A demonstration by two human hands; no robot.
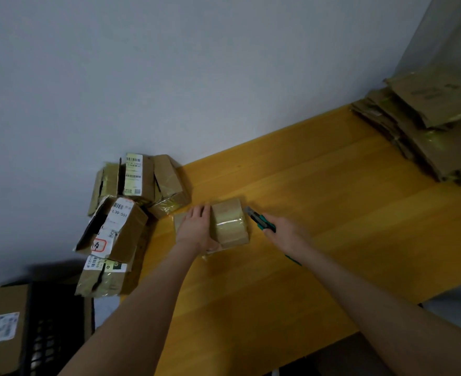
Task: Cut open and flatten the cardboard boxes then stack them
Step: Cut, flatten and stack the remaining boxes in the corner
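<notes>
a small brown cardboard box wrapped in clear tape (230, 222) lies on the yellow wooden table (318, 213), near its far left part. the left hand (195, 226) rests flat on the box's left side, fingers straight. the right hand (285, 232) grips a green utility knife (259, 219), whose tip seems to sit just beside the box's right edge. a heap of labelled, unflattened brown boxes (123, 221) leans against the grey wall (169, 77) at left. a stack of flattened cardboard (427, 128) sits at the table's far right.

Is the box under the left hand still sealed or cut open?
Sealed, apparently: the box keeps its shape, shiny tape unbroken across it; the knife is beside it.
</notes>
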